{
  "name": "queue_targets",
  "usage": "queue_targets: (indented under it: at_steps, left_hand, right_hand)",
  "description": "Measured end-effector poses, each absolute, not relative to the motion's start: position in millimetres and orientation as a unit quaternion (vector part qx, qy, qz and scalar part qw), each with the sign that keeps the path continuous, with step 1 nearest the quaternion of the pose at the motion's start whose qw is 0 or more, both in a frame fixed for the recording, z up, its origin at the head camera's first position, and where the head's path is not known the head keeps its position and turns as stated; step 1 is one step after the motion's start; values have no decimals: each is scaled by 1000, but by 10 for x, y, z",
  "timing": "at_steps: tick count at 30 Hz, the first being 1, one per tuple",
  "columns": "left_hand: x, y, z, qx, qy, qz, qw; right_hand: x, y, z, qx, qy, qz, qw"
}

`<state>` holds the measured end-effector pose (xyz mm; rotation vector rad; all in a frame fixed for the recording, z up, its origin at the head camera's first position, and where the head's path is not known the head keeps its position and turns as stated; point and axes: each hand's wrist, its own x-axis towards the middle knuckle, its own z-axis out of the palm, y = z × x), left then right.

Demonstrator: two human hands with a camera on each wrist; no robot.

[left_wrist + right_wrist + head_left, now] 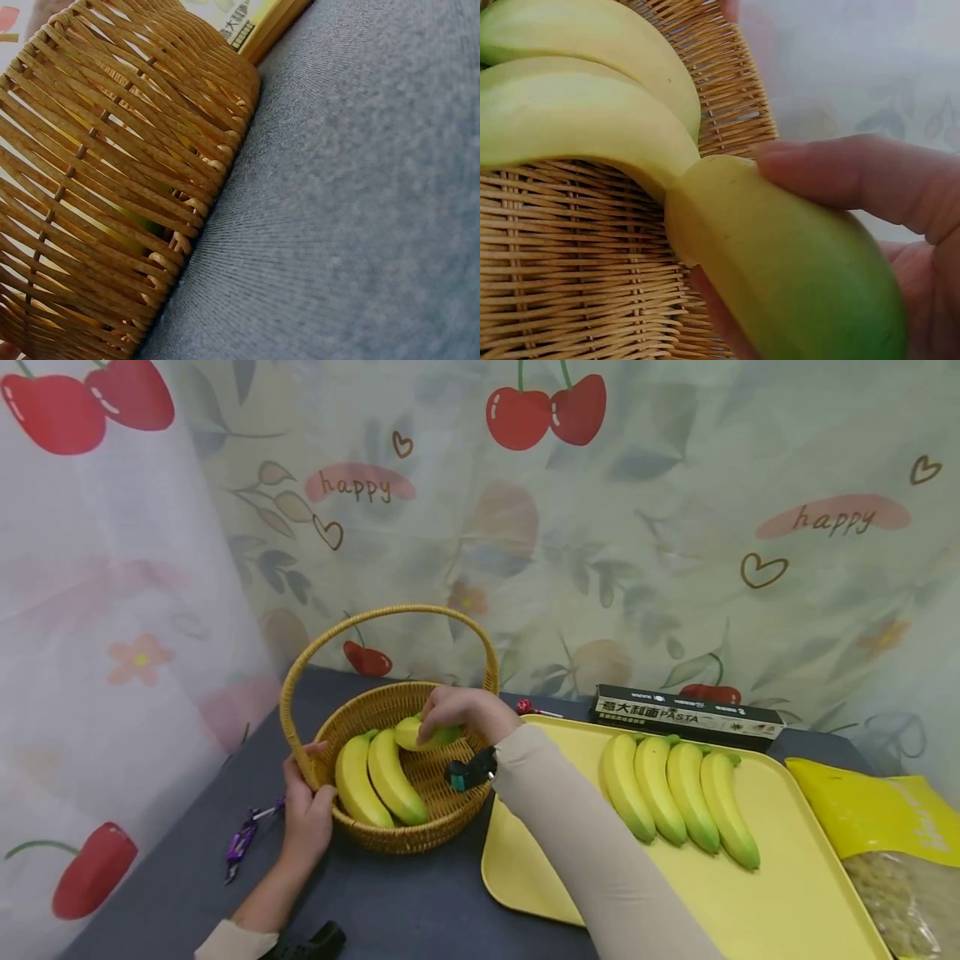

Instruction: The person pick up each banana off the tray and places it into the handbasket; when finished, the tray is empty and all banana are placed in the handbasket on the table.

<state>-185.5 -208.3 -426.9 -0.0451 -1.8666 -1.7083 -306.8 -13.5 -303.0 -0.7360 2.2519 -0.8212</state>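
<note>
Inside a round, tan wicker basket (442,833) on the surface (390,914), its arched handle (405,609) raised, we pinch a yellow banana (787,255), green toward one end, in our right fingers (817,176); two more bananas (362,785) lie side by side.

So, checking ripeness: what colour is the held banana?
The banana is yellow shading into green, best from the right wrist.

Head view: we look forward and down over the basket (408,841) and tray (802,902). Left wrist: we face the basket's wall closely from outside. Right wrist: we look closely inside, sharing the bananas (577,109) with the head view.
</note>
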Motion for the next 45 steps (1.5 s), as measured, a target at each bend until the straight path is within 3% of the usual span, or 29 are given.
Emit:
queue_targets:
  at_steps: [18,40,45]
  left_hand:
    - [-1862,-2068,-4243,-12,-709,-639,297]
    - [-1846,-2088,-4260,-14,-703,-648,294]
    - [-1847,-2074,-4264,-15,-704,-649,288]
  right_hand:
    - [-3016,-242,-3330,-226,852,-270,388]
    - [-2930,-290,-3361,-193,873,-260,365]
    - [-2983,-215,-3372,-230,880,-240,338]
